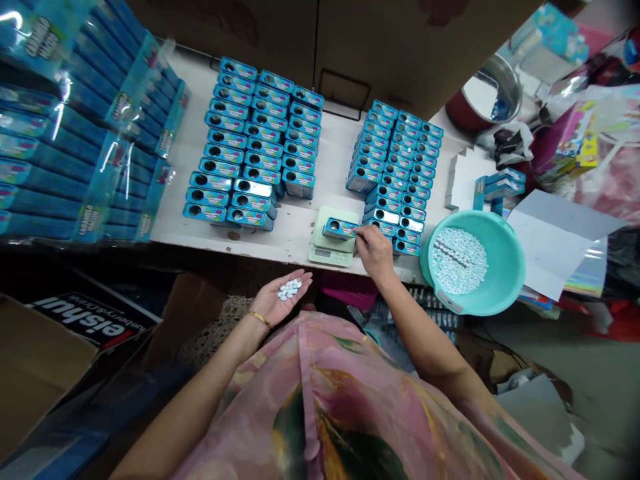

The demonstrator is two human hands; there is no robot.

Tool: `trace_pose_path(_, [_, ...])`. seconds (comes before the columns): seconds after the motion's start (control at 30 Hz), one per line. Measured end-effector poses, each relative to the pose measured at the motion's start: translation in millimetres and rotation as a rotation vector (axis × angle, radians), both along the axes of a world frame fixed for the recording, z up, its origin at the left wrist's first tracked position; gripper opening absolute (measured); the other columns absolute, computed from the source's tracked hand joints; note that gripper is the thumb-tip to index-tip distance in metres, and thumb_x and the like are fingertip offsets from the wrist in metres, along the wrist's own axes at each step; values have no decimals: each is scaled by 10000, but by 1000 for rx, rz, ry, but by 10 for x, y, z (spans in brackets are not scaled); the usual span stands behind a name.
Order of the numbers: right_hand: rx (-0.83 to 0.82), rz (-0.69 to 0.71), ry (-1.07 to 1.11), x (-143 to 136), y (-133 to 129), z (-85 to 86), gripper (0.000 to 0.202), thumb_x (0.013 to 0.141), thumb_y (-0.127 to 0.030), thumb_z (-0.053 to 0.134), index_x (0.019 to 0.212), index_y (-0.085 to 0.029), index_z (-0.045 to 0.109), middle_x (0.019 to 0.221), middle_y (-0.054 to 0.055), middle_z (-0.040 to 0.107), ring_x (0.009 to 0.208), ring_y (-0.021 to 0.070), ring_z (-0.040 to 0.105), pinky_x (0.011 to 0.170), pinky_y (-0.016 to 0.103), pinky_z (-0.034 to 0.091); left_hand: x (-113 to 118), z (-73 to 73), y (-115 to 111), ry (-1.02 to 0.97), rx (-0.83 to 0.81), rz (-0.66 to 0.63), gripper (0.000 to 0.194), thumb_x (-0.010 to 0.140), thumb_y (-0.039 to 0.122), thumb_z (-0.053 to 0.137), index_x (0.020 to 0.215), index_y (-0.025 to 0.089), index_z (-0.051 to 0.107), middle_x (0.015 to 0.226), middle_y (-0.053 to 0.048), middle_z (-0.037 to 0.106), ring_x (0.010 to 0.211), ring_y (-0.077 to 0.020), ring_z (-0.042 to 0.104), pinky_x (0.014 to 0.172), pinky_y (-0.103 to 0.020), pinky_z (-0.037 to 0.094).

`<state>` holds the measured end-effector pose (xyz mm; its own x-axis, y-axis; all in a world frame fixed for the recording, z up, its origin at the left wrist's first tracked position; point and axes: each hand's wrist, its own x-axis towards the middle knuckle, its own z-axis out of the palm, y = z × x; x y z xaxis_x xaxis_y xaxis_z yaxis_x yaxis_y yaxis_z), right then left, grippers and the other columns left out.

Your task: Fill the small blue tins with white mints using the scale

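Note:
My left hand (274,300), palm up with its fingers stretched out, holds a small heap of white candies (289,289). My right hand (374,249) is closed, its fingertips pinched at the right end of a small blue box (340,228). That box lies on a pale green scale (323,255) at the table's front edge. A round dark hole shows near the box's left end. Right of my right hand, a turquoise tub (505,267) holds many more white candies (460,250) with a strip-like object lying on them.
Blue boxes with dark holes stand in rows on the white table (333,153), a left group (255,143) and a right group (397,167). Large blue packs (85,133) are stacked at left. A metal pot (503,80) and white papers (550,240) lie at right.

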<state>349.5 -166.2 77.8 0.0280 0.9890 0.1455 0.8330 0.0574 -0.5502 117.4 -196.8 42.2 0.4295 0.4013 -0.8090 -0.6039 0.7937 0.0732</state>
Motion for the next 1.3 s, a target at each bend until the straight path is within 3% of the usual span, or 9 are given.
trace_pose_path(0.13, [25, -111, 10, 166, -277, -51, 213, 844, -216, 365, 856, -186, 576, 824, 43, 609, 809, 142, 561, 748, 284, 441, -212, -104, -144, 90, -70, 56, 306, 760, 73, 401, 1026, 26, 544, 957, -196, 619, 926, -236, 583, 729, -306, 519])
trace_pose_path(0.27, [59, -161, -7, 262, -340, -120, 203, 834, -251, 396, 916, -174, 565, 879, 63, 594, 869, 159, 538, 780, 313, 430, -342, -191, -238, 137, -92, 92, 290, 762, 61, 397, 1012, 22, 540, 955, -202, 614, 923, -240, 583, 726, -316, 522])
trace_pose_path(0.57, [-51, 32, -192, 88, 88, -67, 441, 780, -318, 487, 1189, -174, 408, 1220, 102, 411, 1120, 242, 360, 913, 411, 318, -361, -162, -223, 143, -109, 132, 300, 773, 66, 393, 1033, 17, 532, 959, -213, 612, 933, -249, 579, 728, -318, 523])
trace_pose_path(0.7, [-145, 91, -272, 4, 214, -118, 497, 763, -288, 520, 1222, -168, 373, 1236, 106, 391, 1095, 262, 355, 874, 402, 335, -403, -160, -222, 150, -152, 171, 325, 777, 75, 391, 1069, 46, 529, 962, -196, 616, 934, -243, 579, 705, -316, 532])
trace_pose_path(0.83, [-215, 141, -322, -45, 271, -147, 395, 775, -227, 497, 1159, -152, 443, 1083, 109, 489, 964, 248, 420, 822, 375, 363, -487, -198, -250, 171, -150, 191, 278, 779, 68, 391, 1001, 64, 558, 918, -172, 624, 876, -222, 602, 657, -305, 541])
trace_pose_path(0.93, [-190, 165, -318, -184, 403, -114, 361, 791, -224, 468, 1144, -146, 457, 1035, 105, 505, 938, 243, 416, 804, 361, 383, -549, -214, -259, 179, -132, 155, 186, 801, 90, 399, 843, 85, 580, 739, -105, 618, 646, -137, 611, 475, -197, 505])
trace_pose_path(1.0, [-163, 182, -304, -360, 577, -115, 382, 792, -226, 465, 1165, -145, 442, 1058, 106, 495, 953, 246, 406, 799, 363, 396, -575, -203, -241, 146, -97, 128, 165, 815, 132, 415, 745, 102, 561, 623, -47, 561, 497, -73, 535, 348, -127, 400])
trace_pose_path(1.17, [-176, 201, -240, -855, 1055, -325, 419, 795, -184, 446, 1210, -136, 410, 1114, 116, 475, 1011, 236, 400, 839, 370, 404, -559, -127, -109, 125, 28, 51, 154, 798, 213, 482, 676, 126, 517, 511, 33, 421, 373, -18, 363, 269, -90, 242])
trace_pose_path(1.3, [-115, 164, -138, -858, 907, -528, 425, 828, -171, 382, 1253, -162, 368, 1220, 92, 428, 1115, 194, 368, 932, 347, 361, -458, -123, 54, 244, 132, -112, 110, 727, 206, 567, 787, 115, 570, 488, 54, 415, 350, -10, 323, 270, -91, 205])
